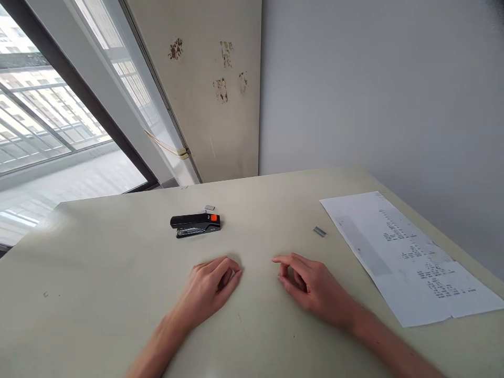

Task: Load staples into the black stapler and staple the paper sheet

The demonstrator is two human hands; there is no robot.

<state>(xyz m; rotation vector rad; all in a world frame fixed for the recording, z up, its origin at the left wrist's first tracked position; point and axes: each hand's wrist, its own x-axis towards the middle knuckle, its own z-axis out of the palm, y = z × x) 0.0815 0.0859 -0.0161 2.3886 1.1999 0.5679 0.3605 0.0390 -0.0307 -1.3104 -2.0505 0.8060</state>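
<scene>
My left hand point(212, 286) rests on the pale tabletop, its fingers curled in and the thumb tip close against the index finger. Nothing shows in it. Across a small gap, my right hand point(311, 283) lies with the index finger stretched out, a space between it and the thumb, and the other fingers bent; it holds nothing. Beyond my left hand is a black stapler point(196, 224) with an orange button, lying with its front end to the left. A small grey strip of staples point(319, 231) lies beyond my right hand. Another staple strip point(210, 207) sits just behind the stapler.
A large printed sheet of paper point(370, 252) lies along the right side of the table point(98, 273). A grey wall point(374, 89) borders the table on the right. Behind it stand a stained beige panel point(200, 121) and a glass window with a dark frame point(90, 100).
</scene>
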